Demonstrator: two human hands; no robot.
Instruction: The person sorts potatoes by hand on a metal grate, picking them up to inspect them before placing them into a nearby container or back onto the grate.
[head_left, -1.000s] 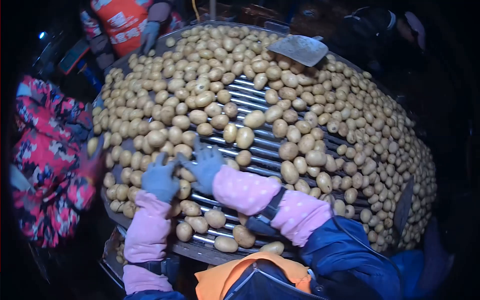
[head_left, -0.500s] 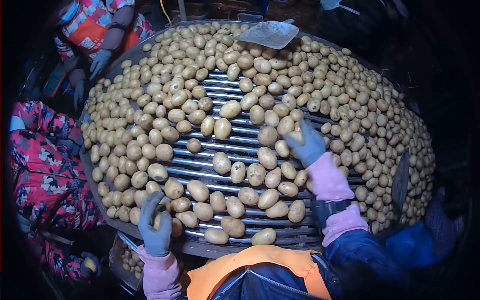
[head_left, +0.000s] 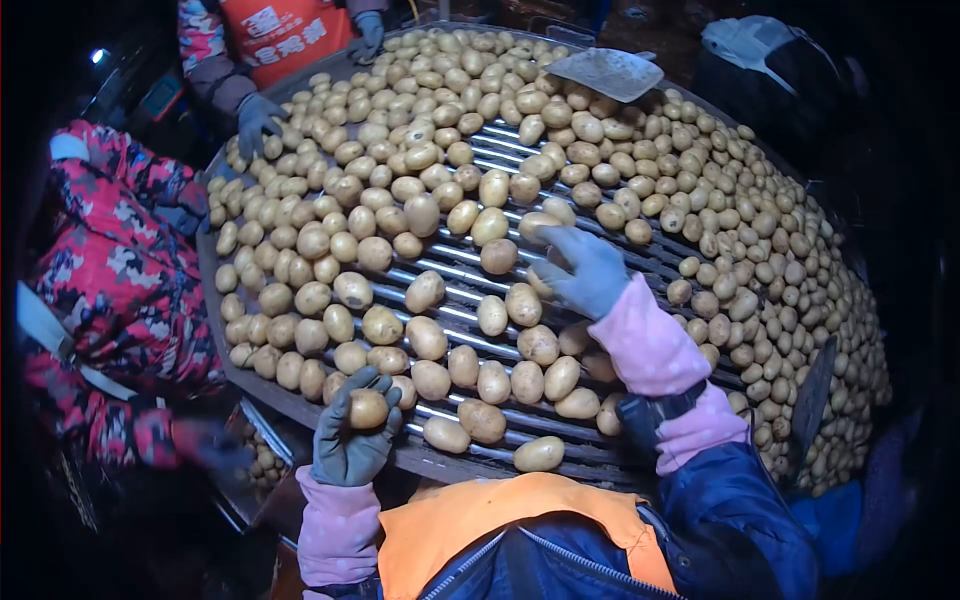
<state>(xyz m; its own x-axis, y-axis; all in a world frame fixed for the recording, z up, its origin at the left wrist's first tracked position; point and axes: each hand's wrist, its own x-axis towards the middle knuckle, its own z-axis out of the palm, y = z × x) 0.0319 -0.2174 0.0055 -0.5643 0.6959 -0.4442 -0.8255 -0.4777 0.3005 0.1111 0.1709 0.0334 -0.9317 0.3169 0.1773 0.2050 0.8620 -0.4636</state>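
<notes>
In my left hand (head_left: 352,440), gloved in grey and turned partly palm up at the near edge of the sorting table, a potato (head_left: 368,409) rests between curled fingers and thumb. My right hand (head_left: 590,275), in a grey glove, reaches over the middle of the slats with its fingers apart. Its fingertips touch or nearly touch a potato (head_left: 537,226), and another potato (head_left: 541,282) lies partly hidden beneath the palm. Several loose potatoes are spread over the metal slats (head_left: 455,267) between my hands.
Dense potatoes (head_left: 760,250) cover the table's right side and far end. A metal scoop (head_left: 607,73) lies on them at the back. Co-workers stand at the left, one with a gloved hand (head_left: 258,125) on the potatoes. A crate of potatoes (head_left: 265,460) sits below the near left edge.
My left hand has turned upward and now shows a potato in its fingers. My right hand has swept leftward across the slats. The view has shifted, and the co-workers' hands have moved.
</notes>
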